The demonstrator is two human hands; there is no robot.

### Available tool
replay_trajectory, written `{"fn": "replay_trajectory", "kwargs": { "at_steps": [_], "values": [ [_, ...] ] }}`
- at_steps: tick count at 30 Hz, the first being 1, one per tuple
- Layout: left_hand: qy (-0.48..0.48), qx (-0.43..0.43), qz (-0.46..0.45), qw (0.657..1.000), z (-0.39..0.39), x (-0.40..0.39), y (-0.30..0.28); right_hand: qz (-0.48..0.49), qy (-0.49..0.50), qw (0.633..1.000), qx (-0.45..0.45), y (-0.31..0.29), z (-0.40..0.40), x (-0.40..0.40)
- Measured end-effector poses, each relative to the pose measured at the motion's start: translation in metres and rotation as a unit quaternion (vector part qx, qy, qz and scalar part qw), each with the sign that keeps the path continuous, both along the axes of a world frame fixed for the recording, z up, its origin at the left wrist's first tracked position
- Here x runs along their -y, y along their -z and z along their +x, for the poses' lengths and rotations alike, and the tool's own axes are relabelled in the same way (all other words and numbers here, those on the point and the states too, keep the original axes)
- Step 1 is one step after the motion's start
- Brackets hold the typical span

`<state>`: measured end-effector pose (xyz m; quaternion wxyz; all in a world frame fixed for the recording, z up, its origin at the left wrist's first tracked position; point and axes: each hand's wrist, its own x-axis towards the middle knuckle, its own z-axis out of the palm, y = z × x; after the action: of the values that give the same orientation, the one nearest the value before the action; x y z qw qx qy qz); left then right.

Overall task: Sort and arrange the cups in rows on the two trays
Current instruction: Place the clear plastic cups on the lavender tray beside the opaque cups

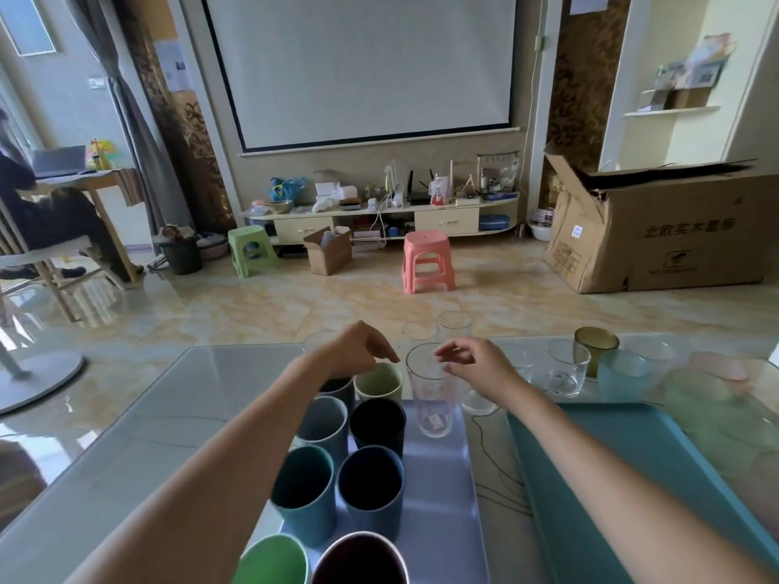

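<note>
The glass table (pixel 177 419) carries two trays side by side: a lavender tray (pixel 438 491) at the middle, part filled, and a teal tray (pixel 657 469) to its right with nothing visible on it. On the lavender tray I count eight opaque cups (pixel 369 495) in two columns, among them a pale green cup (pixel 379 383) at the far end, plus one tall clear glass (pixel 432 398) starting a third column. Beyond and to the right stand the unsorted ones: roughly seven clear glasses (pixel 567 368), some too faint to count surely, one amber glass (pixel 596 345) and one frosted teal cup (pixel 621 375). The step in hand looks like the placing of the tall glass; next, likely, is a reach for another clear glass. The left hand (pixel 360 351) hangs loosely curled above the pale green cup, holding nothing; the right hand (pixel 476 360) hovers at the tall glass's rim, fingers relaxed, no grip evident
</note>
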<state>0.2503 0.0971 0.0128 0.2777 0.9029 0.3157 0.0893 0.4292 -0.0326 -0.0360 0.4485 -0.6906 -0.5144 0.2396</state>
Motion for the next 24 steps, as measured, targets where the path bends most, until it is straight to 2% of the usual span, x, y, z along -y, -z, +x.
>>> {"fn": "replay_trajectory", "kwargs": {
  "at_steps": [4,9,14,17,21,24],
  "values": [
    [-0.099,0.057,0.041,0.993,-0.045,-0.036,0.003,0.033,0.068,0.997,0.025,-0.011,0.006,-0.013],
    [-0.205,-0.002,0.095,0.974,-0.074,-0.086,0.024,0.002,0.082,0.988,0.129,-0.024,0.013,-0.050],
    [-0.192,-0.010,0.100,0.976,-0.065,-0.118,0.043,-0.121,0.032,0.971,0.206,-0.035,0.000,-0.089],
    [-0.162,-0.046,0.076,0.983,-0.055,-0.131,0.054,-0.202,0.003,0.936,0.289,-0.033,-0.010,-0.101],
    [-0.107,-0.140,0.078,0.981,-0.047,-0.141,0.062,-0.207,0.035,0.921,0.328,-0.027,-0.011,-0.111],
    [-0.102,-0.147,0.039,0.983,-0.046,-0.146,0.067,-0.226,0.040,0.921,0.316,-0.024,-0.010,-0.120]
  ]
}}
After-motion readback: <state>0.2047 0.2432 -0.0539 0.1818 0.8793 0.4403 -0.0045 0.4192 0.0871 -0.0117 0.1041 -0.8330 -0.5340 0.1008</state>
